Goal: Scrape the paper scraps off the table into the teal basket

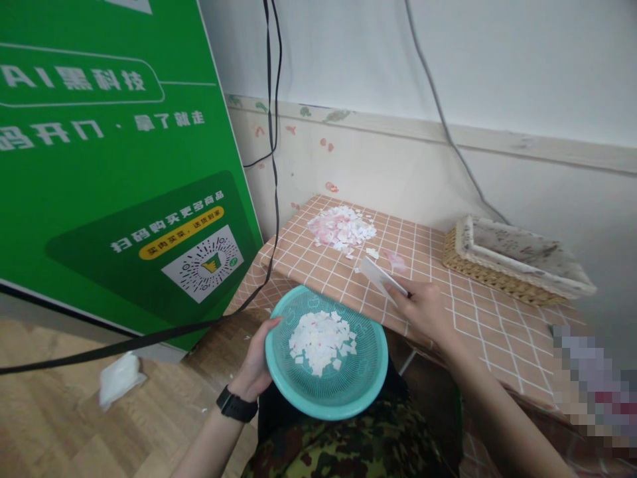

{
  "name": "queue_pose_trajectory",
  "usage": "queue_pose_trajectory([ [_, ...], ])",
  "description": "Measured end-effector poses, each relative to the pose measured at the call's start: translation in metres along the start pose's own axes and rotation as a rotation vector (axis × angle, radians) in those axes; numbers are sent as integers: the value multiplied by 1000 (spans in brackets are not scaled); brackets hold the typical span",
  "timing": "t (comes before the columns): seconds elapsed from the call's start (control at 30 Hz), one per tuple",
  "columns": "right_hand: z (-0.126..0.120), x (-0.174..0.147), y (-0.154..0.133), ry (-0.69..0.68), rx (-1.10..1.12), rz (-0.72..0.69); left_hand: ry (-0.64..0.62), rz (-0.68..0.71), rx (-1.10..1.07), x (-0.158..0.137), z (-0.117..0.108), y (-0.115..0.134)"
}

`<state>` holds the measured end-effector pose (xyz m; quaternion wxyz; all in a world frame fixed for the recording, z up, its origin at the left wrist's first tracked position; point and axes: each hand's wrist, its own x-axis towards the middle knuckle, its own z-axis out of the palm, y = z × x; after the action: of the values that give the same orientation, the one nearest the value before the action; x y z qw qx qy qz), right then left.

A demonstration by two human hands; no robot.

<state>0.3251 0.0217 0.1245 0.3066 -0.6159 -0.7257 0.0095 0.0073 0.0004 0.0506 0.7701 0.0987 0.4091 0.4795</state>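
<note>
My left hand [259, 355] grips the left rim of a turquoise plastic colander [326, 408], held at the table's front edge above my lap. Small white scraps, apparently paper [321, 342], lie heaped in its bottom, a few with pink marks. In my right hand [423, 309] is a flat, pale blade that looks like a knife [375, 273], its tip low over the tabletop. Beyond the tip lies a pile of white and pink scraps [343, 229] with a few strays. A flat pink patch [395, 260] is beside the blade.
A checked brown cloth covers the table [408, 232]. A lined wicker basket [517, 259] stands at the back right. Black cables [271, 133] hang before a green panel [124, 166] on the left. A white bag [121, 378] lies on the wooden floor.
</note>
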Motion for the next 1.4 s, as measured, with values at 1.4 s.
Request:
queue_pose_trajectory([
  [1.4, -5, 30, 28, -58, 25, -44, 47, -17, 49, 7, -21, -10],
])
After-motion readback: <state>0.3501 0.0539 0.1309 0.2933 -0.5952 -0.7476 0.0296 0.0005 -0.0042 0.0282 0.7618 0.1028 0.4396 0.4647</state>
